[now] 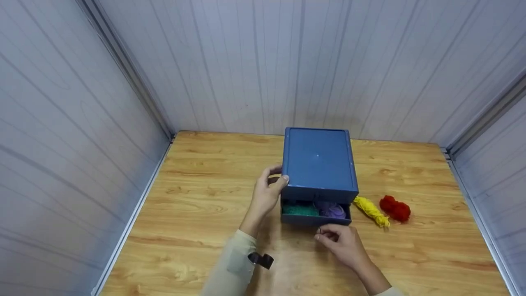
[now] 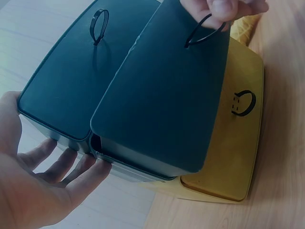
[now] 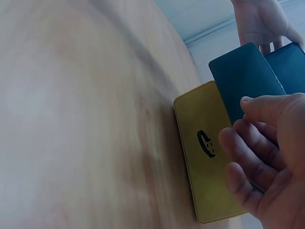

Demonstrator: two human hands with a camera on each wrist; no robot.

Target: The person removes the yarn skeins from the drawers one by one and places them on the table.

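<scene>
A small cabinet with a blue top (image 1: 318,160) has three stacked drawers. Its middle blue drawer (image 2: 159,90) is pulled partway out, with green yarn (image 1: 301,210) and purple yarn (image 1: 332,210) inside. My right hand (image 1: 342,242) pinches this drawer's black loop handle (image 2: 206,37) between thumb and fingers. My left hand (image 1: 266,192) rests against the cabinet's left side, fingers spread along the wall and thumb at the top front corner. Above is the closed top blue drawer (image 2: 62,71); below, the closed yellow drawer (image 3: 209,167).
On the wooden table (image 1: 197,205), a yellow yarn bundle (image 1: 372,211) and a red yarn bundle (image 1: 395,208) lie right of the cabinet. Pale panel walls stand behind and at both sides. A black strap (image 1: 261,260) is at the left wrist.
</scene>
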